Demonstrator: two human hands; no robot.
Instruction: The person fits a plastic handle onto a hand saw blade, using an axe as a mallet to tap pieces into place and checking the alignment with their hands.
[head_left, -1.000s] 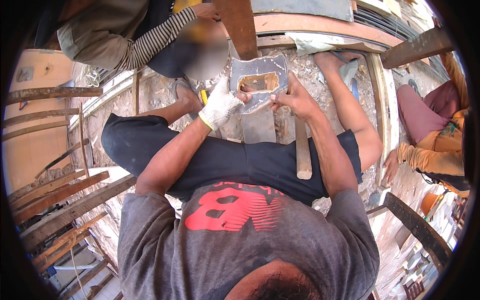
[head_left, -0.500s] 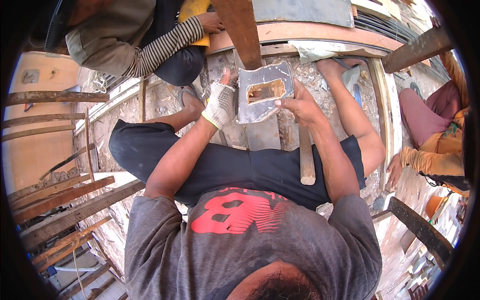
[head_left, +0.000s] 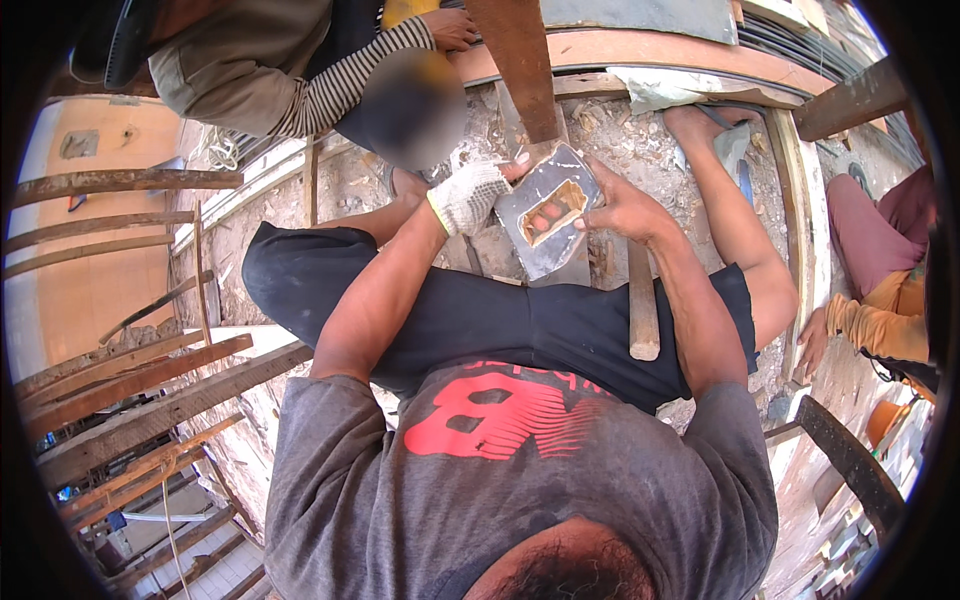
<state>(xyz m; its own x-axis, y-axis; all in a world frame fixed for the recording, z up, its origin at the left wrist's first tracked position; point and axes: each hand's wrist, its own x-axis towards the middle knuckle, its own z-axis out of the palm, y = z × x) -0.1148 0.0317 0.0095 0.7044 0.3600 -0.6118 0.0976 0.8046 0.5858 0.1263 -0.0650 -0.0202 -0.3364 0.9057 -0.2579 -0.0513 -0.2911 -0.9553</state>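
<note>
A small grey-faced wooden board (head_left: 535, 192) with a rough four-sided hole cut through it is held tilted above my lap. My right hand (head_left: 632, 208), bare, grips its right edge, thumb on the face and fingers behind; fingertips show through the hole. My left hand (head_left: 472, 198), in a white knitted glove with bare fingertips, is closed at the board's left edge, its thumb near the upper corner. Below my right forearm a round wooden handle (head_left: 643, 310) lies against my dark shorts; its far end is hidden under my right hand.
An upright brown timber (head_left: 515, 70) stands just beyond the board. A co-worker's striped sleeve (head_left: 345, 90) is at upper left; another person's hand (head_left: 812, 340) rests at right. Wood chips litter the ground. Timber slats (head_left: 160, 415) lie at left, a curved dark blade-like piece (head_left: 850, 465) at right.
The board has turned counter-clockwise and tilted in my hands. My left hand's thumb has come down from pointing up to the board's upper left edge. The whole view has shifted slightly.
</note>
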